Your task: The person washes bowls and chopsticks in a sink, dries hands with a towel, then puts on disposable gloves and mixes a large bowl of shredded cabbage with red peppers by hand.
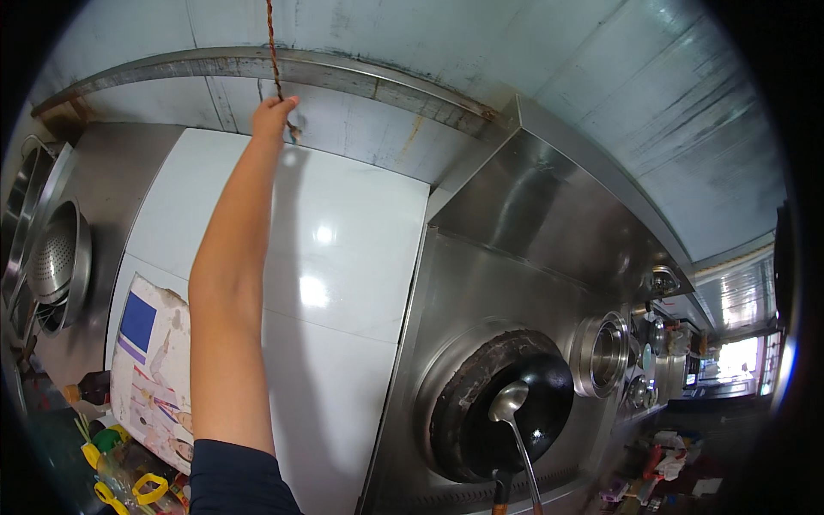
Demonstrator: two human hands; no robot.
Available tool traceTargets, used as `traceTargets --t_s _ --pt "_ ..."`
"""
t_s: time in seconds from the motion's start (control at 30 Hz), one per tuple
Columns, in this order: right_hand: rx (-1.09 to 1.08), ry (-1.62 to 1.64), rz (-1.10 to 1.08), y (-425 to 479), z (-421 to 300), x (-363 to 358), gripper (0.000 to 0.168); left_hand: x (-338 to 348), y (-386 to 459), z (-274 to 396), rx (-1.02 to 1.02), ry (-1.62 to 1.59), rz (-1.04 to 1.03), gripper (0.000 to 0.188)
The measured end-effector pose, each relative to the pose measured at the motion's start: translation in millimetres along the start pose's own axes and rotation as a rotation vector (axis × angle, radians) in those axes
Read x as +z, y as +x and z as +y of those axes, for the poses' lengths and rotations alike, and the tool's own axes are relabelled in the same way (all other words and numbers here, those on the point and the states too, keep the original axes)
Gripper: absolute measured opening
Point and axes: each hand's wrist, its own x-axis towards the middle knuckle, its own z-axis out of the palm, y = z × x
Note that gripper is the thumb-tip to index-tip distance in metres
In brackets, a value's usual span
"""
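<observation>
My left hand (275,116) reaches far out in front of me, its fingers closed on a brownish twisted cord (273,51). The cord hangs from above, and its frayed-looking lower end shows just below the fist. Under the outstretched arm lies a white tiled counter (347,244), which carries the arm's shadow. My right hand is out of view. To the right, a black wok (547,393) sits tilted on a stove ring, with a metal ladle (512,399) resting in it.
A steel stove top (463,283) with a raised splash panel (547,193) adjoins the counter. Steel pots (602,354) stand beyond the wok. At left are a perforated colander (55,257), a worn printed carton (151,367) and bottles with yellow handles (151,488). A metal ledge (360,77) crosses the wall.
</observation>
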Motion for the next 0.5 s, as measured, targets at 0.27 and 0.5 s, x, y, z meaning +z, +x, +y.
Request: traceTargets --t_s 0.27,0.5 --pt "0.041 0.154 0.062 -39.4 91.9 -38.8 0.054 96.3 -157.8 -23.2 -0.446 -0.377 -0.062 0.039" --pt "-0.093 -0.038 -0.188 -42.9 165.2 -70.7 0.042 129.0 -257.5 -16.6 -0.094 -0.118 -0.218 0.032"
